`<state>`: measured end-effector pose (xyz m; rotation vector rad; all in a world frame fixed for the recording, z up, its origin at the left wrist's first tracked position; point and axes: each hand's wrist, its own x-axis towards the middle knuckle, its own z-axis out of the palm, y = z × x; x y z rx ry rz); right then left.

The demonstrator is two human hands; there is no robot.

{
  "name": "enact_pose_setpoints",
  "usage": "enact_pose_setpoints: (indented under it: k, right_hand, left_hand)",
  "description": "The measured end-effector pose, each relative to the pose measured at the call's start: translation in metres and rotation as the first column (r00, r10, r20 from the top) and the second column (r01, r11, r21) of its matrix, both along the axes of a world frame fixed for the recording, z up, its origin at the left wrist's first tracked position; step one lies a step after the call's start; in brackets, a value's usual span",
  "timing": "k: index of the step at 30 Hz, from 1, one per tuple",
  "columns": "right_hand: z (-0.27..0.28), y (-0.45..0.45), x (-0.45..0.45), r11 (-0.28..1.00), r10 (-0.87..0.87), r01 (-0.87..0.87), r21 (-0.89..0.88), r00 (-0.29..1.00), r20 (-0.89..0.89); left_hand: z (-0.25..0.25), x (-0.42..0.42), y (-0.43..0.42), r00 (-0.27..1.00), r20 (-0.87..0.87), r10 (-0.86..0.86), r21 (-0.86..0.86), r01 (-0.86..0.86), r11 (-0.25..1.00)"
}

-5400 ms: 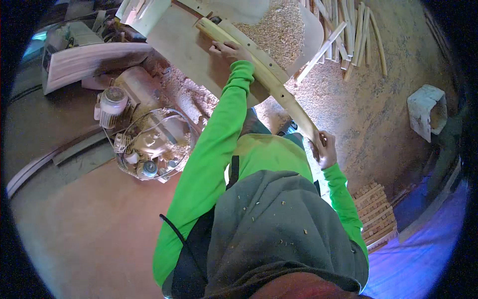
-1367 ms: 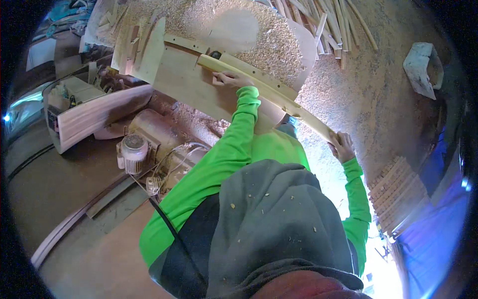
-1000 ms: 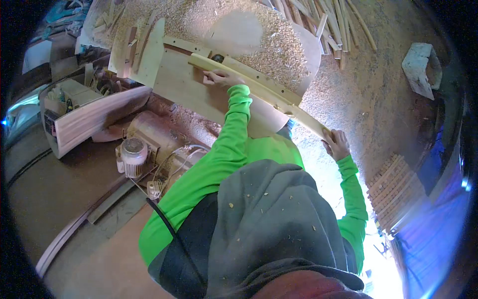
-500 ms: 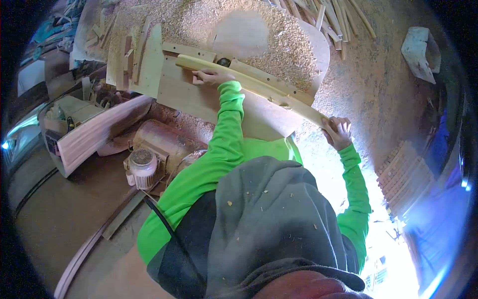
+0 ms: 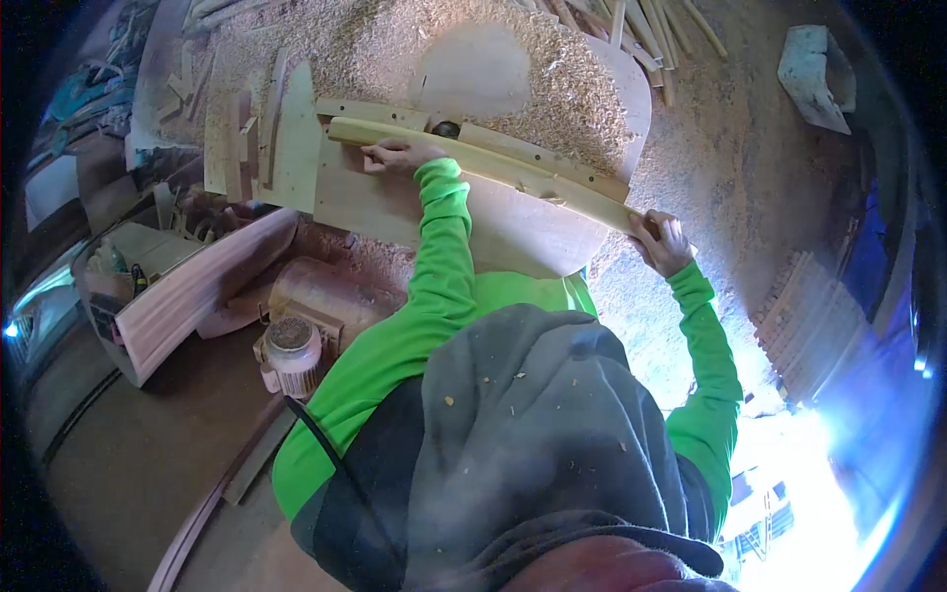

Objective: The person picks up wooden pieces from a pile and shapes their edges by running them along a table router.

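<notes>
i see a long, pale yellow strip (image 5: pixel 485 165), roughly nicked. my right hand (image 5: pixel 663 243) grasps one end; my left hand (image 5: pixel 399 156) curls against it, grip unclear.

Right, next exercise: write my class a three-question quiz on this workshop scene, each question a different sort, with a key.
1. True or false: the right hand holds the wooden bar near one end.
2. Fill the gap: both sleeves are bright ____.
3. What is scattered over the far side of the table? (a) bricks (b) wood shavings (c) rope

Key: 1 true; 2 green; 3 b
</notes>
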<state>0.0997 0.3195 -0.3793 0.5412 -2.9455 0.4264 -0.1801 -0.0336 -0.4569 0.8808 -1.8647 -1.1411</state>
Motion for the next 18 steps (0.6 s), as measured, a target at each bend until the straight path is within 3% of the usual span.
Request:
enact_pose_setpoints:
  k: [4, 7, 13, 16, 18]
  right_hand:
    - [-0.001, -0.012, -0.009, 1.000, -0.002, 0.002, 0.020, 1.000, -0.020]
    - [-0.004, -0.022, -0.015, 0.999, -0.004, 0.005, 0.052, 1.000, -0.015]
    - [-0.002, -0.045, -0.028, 0.985, -0.008, 0.024, 0.174, 0.996, -0.094]
    - [-0.003, -0.056, -0.039, 0.986, 0.031, 0.000, 0.164, 0.981, -0.189]
    - [-0.002, -0.064, -0.046, 0.987, 0.033, 0.000, 0.160, 0.978, -0.205]
  left_hand:
    - [0.017, -0.009, -0.006, 1.000, -0.001, 0.002, -0.005, -0.002, 1.000]
    - [0.034, -0.013, -0.013, 0.989, 0.145, 0.018, -0.096, -0.004, 0.995]
    - [0.031, -0.031, -0.037, 0.990, 0.137, -0.010, 0.016, 0.008, 1.000]
    - [0.014, -0.045, -0.052, 1.000, -0.027, 0.001, 0.027, 0.000, 1.000]
    - [0.002, -0.056, -0.065, 0.999, -0.042, -0.003, 0.017, 0.004, 1.000]
